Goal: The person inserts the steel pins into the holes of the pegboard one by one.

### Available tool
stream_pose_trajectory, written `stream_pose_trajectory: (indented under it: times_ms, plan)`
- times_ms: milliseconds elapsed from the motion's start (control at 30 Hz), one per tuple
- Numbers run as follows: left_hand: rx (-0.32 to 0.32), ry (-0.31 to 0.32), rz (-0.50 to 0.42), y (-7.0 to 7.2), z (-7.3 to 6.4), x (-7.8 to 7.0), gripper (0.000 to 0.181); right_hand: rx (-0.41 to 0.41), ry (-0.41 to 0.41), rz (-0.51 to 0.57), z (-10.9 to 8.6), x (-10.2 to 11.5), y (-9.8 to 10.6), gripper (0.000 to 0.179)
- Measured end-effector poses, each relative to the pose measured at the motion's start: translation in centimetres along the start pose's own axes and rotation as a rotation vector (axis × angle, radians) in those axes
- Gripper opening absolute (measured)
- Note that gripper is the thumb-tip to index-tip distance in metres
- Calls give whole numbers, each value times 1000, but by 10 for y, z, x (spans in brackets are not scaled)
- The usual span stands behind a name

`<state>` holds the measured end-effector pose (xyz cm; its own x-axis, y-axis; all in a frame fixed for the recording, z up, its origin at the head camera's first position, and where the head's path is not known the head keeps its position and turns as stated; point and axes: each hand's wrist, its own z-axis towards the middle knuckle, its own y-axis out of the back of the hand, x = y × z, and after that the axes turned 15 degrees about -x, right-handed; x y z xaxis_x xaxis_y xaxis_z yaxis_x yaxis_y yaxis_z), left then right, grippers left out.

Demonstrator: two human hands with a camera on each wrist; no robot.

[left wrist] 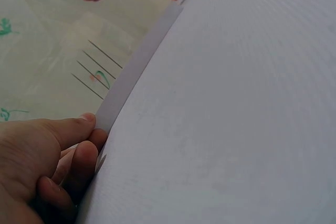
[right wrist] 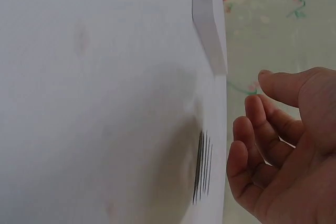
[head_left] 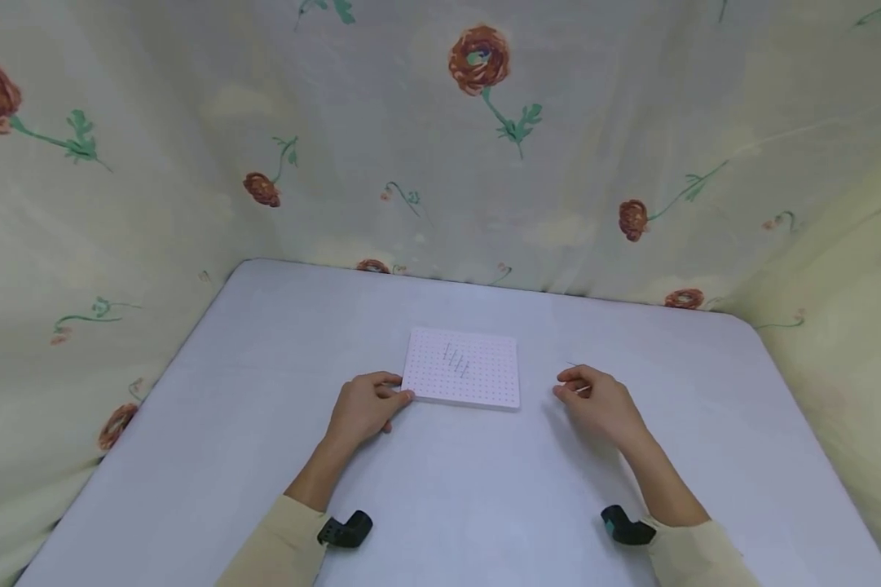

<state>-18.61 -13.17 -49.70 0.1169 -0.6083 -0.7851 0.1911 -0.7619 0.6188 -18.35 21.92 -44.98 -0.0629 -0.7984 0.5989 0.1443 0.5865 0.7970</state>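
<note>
A white board with rows of small holes [head_left: 491,371] lies on the table. Several thin dark pins [head_left: 456,359] stand upright in it, and the left wrist view shows them rising past its edge. My left hand [head_left: 363,406] pinches the board's near left corner, thumb on the upper edge and fingers against the side. To the right of the board, my right hand [head_left: 597,399] hovers over the table with loosely bent fingers and nothing visible between them. Below it, more thin dark pins [right wrist: 202,169] lie side by side on the table in the right wrist view.
The white table [head_left: 440,497] has rounded far corners. A flower-printed curtain [head_left: 381,122] hangs behind it and along both sides. Each wrist carries a black strapped device, the left one [head_left: 346,530] and the right one [head_left: 626,526].
</note>
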Motion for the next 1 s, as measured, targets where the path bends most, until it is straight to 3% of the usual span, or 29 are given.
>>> stream_pose_trajectory:
  times_ms: [300,667,1000]
  plan:
    - [12,14,6,0,0,1,42,25,-2,-28,-6,-26,18,37]
    - [13,-2,-7,1,2,0,43,78,-97,-99,-13,-61,40,44]
    - [10,1,-4,0,1,0,44,68,-75,-156,-18,-84,54,40]
